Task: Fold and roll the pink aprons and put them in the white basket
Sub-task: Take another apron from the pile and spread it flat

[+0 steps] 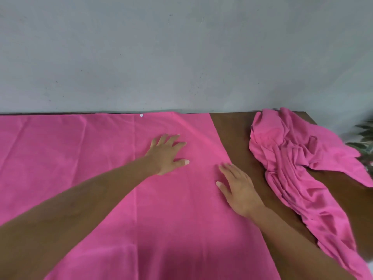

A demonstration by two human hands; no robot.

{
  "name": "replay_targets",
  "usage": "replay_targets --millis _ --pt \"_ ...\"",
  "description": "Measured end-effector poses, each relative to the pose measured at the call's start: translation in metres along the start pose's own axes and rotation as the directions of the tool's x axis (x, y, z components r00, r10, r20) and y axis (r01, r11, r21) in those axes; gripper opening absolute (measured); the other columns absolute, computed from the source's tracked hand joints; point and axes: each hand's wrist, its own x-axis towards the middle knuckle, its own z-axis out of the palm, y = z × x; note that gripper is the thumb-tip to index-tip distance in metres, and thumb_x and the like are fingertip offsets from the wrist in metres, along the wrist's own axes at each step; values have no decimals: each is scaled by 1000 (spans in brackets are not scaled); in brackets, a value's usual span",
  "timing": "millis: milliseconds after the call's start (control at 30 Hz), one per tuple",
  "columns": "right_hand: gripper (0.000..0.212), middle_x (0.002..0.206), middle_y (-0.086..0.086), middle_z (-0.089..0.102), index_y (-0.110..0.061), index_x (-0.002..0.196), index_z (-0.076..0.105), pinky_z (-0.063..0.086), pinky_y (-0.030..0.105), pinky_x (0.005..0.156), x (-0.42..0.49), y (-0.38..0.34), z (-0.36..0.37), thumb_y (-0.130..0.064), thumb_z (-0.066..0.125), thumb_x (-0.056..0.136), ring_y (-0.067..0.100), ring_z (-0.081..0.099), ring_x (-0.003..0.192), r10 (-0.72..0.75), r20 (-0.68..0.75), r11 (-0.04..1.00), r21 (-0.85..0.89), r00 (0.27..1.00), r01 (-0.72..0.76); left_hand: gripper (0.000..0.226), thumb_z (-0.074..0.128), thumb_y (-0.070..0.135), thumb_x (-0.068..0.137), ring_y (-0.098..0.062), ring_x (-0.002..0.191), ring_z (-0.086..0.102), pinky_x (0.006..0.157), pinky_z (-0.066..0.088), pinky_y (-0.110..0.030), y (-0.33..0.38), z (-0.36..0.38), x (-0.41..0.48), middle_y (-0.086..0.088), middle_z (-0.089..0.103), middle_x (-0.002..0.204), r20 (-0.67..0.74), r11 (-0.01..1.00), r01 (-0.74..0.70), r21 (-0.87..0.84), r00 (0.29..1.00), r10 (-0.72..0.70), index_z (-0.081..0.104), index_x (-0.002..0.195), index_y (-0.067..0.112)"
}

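A pink apron (80, 150) lies spread flat over the left and middle of the brown table (236, 134). A small white button (141, 115) shows at its far edge. My left hand (166, 153) presses flat on the apron with its fingers spread. My right hand (237, 187) rests flat on the cloth near its right edge, fingers straight. A second pink apron (292, 162) lies crumpled in a heap on the right of the table. The white basket is out of view.
A grey wall (181, 57) stands right behind the table's far edge. Green plant leaves (365, 138) show at the right edge, past the table's corner. A strip of bare brown wood runs between the two aprons.
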Motion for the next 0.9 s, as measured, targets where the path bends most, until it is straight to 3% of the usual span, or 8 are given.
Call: replay_targets --millis 100,267,467,667,800,900 --pt "92 165 -5 23 -28 158 28 16 36 125 -38 -24 13 -79 -3 88 13 17 153 24 13 1000 16 1000 -25 78 32 72 97 -29 155 7 125 10 -54 -3 -1 1 -1 8 170 -11 998 -55 -8 998 55 19 161 30" --pt "75 166 -5 20 -26 159 28 15 35 126 -95 -47 27 -66 16 96 15 16 154 130 -17 991 18 991 -130 79 34 67 99 -25 156 10 124 12 -49 1 -7 26 -3 10 170 16 992 -125 -21 992 125 17 162 23" --pt "70 165 -11 16 -30 158 26 17 39 125 -173 -57 41 -66 19 98 11 12 154 316 -67 948 52 947 -313 79 37 67 100 -25 155 14 124 13 -47 22 -22 71 -4 15 169 65 977 -214 -13 975 215 18 162 22" --pt "65 164 -9 27 -28 157 33 30 44 120 -235 -54 46 -62 26 101 16 23 152 457 -120 890 63 881 -452 83 33 73 97 -32 155 14 124 15 -53 26 -9 101 -7 14 169 121 967 -253 36 962 247 20 162 24" --pt "66 163 -11 28 -28 156 35 28 43 119 -256 -53 47 -62 25 100 17 25 151 520 -146 854 89 841 -513 85 30 74 96 -34 155 11 124 14 -55 29 -3 107 -7 7 170 134 967 -247 66 962 237 14 163 25" --pt "64 158 -8 39 -28 152 44 32 43 117 -263 -54 45 -60 24 100 19 34 147 579 -187 815 146 793 -561 83 32 72 97 -35 154 16 122 17 -55 41 -3 108 -9 13 169 88 960 -263 94 963 255 20 162 22"
